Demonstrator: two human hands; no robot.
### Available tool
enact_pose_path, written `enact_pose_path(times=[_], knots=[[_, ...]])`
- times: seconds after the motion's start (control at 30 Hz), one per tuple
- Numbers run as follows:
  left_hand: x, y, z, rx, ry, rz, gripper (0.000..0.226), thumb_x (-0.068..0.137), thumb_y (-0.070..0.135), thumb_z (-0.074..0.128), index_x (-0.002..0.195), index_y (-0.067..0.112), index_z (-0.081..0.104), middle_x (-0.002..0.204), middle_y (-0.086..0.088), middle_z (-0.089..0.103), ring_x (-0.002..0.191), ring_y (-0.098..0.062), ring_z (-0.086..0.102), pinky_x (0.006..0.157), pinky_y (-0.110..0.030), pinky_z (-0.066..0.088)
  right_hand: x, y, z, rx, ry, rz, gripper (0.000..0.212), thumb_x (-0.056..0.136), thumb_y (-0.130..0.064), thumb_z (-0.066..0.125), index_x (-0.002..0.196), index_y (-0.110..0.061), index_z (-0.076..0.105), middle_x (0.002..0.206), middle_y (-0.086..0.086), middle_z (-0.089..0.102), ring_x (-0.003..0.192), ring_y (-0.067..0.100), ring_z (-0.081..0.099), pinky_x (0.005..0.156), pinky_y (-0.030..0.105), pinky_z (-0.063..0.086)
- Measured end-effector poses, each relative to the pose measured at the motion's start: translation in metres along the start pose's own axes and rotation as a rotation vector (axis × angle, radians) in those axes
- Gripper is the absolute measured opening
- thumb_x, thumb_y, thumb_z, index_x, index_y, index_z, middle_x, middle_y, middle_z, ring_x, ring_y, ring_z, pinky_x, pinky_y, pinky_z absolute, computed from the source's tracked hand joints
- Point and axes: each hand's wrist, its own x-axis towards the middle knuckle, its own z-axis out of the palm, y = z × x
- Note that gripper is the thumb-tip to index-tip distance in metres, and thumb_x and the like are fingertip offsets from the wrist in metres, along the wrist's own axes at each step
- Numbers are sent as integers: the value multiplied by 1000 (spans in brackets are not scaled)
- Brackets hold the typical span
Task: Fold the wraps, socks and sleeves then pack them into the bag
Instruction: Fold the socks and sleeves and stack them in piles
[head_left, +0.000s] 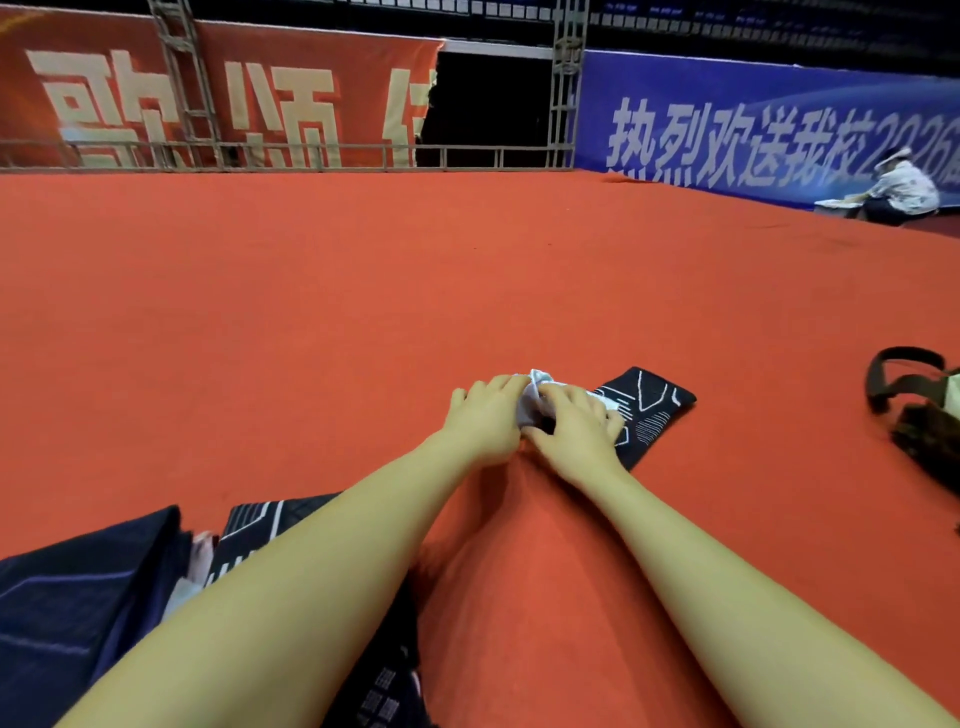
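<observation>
Red carpet (311, 312) — covers the whole floor in view, bare across the middle and left. Left hand (480, 415) and right hand (576, 428), both reaching forward from bare forearms, meet over a small white sock (535, 395) bunched on the carpet; the left hand's fingers lie across its near-left side, the right hand's fingers curl over its right side with the thumb tucked under, so both hands grip the sock, and most of it is hidden beneath them. Folded black sleeve (649, 410) with white line pattern — lies flat on the carpet just to the right of the sock, its near end covered by the right hand. Second black patterned cloth (254, 525) at lower left, partly hidden by the left forearm, beside a dark blue garment (78, 613) at the frame's edge. Dark bag (919, 415) with a looped strap, far right, well apart from the hands, cut off by the frame. Background: red banner (291, 104), blue banner (753, 130), metal truss (563, 93), and a seated person (901, 195) at far right.
</observation>
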Motion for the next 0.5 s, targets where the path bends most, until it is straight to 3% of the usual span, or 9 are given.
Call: enact_pose_path(times=[0.1, 0.17, 0.33, 0.5], knots=[[8, -2, 8, 107, -67, 1, 60, 91, 18, 48, 146, 28, 23, 153, 7, 26, 129, -26, 34, 99, -39, 25, 2, 1, 10, 12, -13, 59, 27, 87, -32, 59, 112, -23, 54, 123, 2, 49, 122, 27, 41, 99, 42, 22], [7, -7, 11, 143, -92, 2, 59, 90, 13, 45, 144, 28, 26, 149, 5, 32, 123, -26, 38, 95, -39, 27, 0, 2, 11, 7, 75, 17, 12, 89, -22, 55, 101, -23, 56, 112, 1, 54, 113, 25, 47, 94, 41, 23], [-13, -13, -3, 89, 41, -21, 70, 86, 11, 44, 147, 30, 14, 132, 2, 50, 114, -27, 47, 92, -39, 29, -15, -10, -4, 75, 218, -139, 19, 91, -12, 45, 102, -23, 56, 96, -4, 56, 99, 22, 51, 85, 37, 20], [-50, -10, -41, 116, 131, 95, 68, 87, 12, 42, 146, 36, 18, 121, 2, 53, 105, -26, 44, 86, -37, 27, -37, -40, -32, 200, 323, -231, 29, 85, -21, 37, 100, -22, 62, 98, -4, 54, 98, 19, 47, 80, 28, 15]])
